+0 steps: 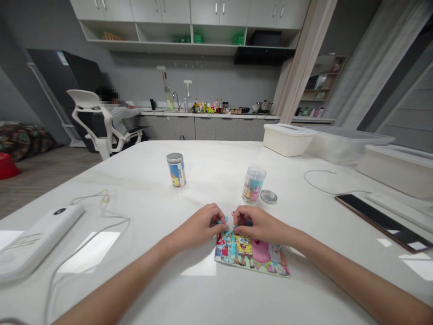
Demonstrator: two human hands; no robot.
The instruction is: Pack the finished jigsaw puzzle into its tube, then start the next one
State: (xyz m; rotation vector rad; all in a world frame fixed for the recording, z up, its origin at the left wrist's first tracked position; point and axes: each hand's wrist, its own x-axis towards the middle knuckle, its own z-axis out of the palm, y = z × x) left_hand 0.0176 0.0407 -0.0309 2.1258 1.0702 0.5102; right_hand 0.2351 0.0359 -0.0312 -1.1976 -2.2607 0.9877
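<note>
A colourful cartoon jigsaw puzzle (244, 246) lies flat on the white table, partly assembled, with an uneven upper edge. Over its upper left part, my left hand (207, 225) is closed in a pinch on a small bluish puzzle piece. Close beside it, my right hand (259, 225) pinches at another small piece; its fingers hide most of that piece. Just beyond my right hand stands a clear jar (253, 184) with a cartoon label, uncapped. Its round metal lid (269, 196) lies to the right of it. A second cartoon jar (176, 169), lidded, stands farther left.
A white power bank (40, 241) with a cable (91, 243) lies at the left. On the right are a dark phone (382, 221), a cable and lidded storage boxes (287, 139). Behind the table, a person (120, 117) sits on a white chair (89, 101) near the kitchen counter.
</note>
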